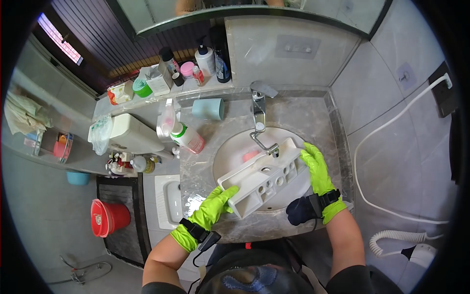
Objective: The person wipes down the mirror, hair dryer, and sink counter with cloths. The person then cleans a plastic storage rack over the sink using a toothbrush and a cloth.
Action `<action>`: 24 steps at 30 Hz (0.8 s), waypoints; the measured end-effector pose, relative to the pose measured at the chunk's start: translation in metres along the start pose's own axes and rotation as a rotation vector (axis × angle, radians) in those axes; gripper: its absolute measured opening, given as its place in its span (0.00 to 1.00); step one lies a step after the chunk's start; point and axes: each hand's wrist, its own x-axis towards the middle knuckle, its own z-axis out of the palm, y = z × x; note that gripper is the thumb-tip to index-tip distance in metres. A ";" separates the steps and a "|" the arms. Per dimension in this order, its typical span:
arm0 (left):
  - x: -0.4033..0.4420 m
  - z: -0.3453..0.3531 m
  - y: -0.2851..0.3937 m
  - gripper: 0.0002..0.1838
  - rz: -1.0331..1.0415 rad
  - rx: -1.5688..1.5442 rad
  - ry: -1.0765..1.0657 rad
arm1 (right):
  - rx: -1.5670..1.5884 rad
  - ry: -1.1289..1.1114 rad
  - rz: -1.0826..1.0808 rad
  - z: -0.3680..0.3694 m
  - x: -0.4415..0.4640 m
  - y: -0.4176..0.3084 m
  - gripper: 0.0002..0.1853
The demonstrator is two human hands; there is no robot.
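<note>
Over the sink I hold a white plastic toothbrush-holder rack at a tilt, its round holes and square slots facing up toward me. My left hand, in a bright green rubber glove, grips the rack's lower left end. At the upper right end, my right hand, gloved the same way, has its fingers closed on the edge. The chrome faucet reaches out just above the rack's far side. Something pink lies in the basin behind the rack, partly hidden.
A spray bottle of pink liquid and a light blue cup are on the counter's left side. Several bottles line the ledge behind. A red bucket stands on the floor at left. A white cord hangs at right.
</note>
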 end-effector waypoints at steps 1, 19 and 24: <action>0.005 0.006 0.002 0.21 0.014 -0.031 -0.012 | -0.083 0.044 0.002 -0.001 -0.002 -0.007 0.24; 0.145 -0.029 -0.020 0.24 0.107 0.152 0.118 | -0.110 0.217 -0.145 -0.013 -0.052 -0.015 0.24; 0.134 -0.020 -0.009 0.20 0.220 0.330 0.048 | -0.271 0.233 -0.095 -0.031 -0.061 -0.025 0.26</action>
